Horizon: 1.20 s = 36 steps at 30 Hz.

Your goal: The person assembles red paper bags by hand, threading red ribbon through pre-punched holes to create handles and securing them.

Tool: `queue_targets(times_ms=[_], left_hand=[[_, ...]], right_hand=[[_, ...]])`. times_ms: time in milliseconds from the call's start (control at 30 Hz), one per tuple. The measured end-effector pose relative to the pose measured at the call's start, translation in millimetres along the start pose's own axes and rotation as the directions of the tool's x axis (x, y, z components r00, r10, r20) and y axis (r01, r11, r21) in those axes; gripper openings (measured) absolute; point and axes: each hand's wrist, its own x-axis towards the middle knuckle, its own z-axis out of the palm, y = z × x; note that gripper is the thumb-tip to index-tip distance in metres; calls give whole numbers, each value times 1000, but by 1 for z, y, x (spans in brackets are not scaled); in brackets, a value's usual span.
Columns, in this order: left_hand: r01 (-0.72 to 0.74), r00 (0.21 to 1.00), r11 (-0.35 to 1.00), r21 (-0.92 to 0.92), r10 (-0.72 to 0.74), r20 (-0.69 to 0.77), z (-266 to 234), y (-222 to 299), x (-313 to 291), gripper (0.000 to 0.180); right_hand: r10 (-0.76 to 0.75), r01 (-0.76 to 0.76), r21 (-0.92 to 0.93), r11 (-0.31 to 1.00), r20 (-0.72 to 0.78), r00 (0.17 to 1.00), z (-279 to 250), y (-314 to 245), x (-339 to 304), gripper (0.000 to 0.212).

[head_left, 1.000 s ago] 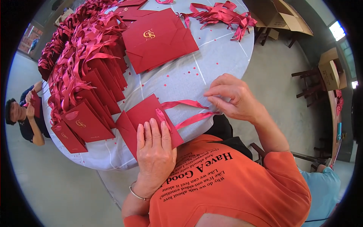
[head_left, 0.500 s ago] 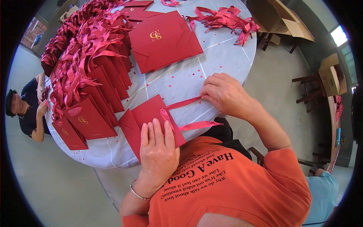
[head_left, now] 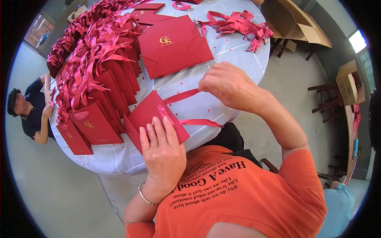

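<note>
Flat under my left hand lies a red paper bag at the near edge of the round table. The fingers of that hand are stretched out and press on the bag. A pink-red ribbon runs from the bag's top edge to my right hand, whose fingers are closed on its end. Another ribbon end trails from the bag over the table edge. A short loop of ribbon shows on the bag beside my left fingertips.
Rows of finished-looking red bags with ribbon handles crowd the left. Flat red bags are stacked farther back, beside a heap of loose ribbons. The tablecloth carries small red dots. A person works at far left; cardboard boxes stand right.
My right hand has moved left and slightly away from me with the ribbon. The bag under my left hand has shifted a little to the left.
</note>
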Motion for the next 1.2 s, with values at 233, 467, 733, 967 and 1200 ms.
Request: queue_targets(times_ms=[233, 467, 733, 967, 1200], left_hand=[[-11, 995, 1000, -25, 13, 100, 6, -2, -2, 66], [2, 992, 998, -67, 7, 124, 2, -3, -7, 74], [-5, 989, 994, -105, 21, 149, 9, -4, -11, 74], [-62, 996, 997, -38, 65, 61, -5, -12, -12, 61], [-214, 953, 797, -565, 43, -301, -100, -40, -13, 34]], right_hand=[[-28, 11, 122, 992, 142, 989, 10, -25, -18, 20], [-30, 25, 35, 999, 148, 989, 14, -3, -20, 14], [2, -24, 396, 918, 55, 998, 27, 30, -18, 15], [40, -36, 454, 890, 2, 999, 1, 15, -10, 13], [-126, 236, 478, 846, -249, 960, -111, -49, 23, 22]])
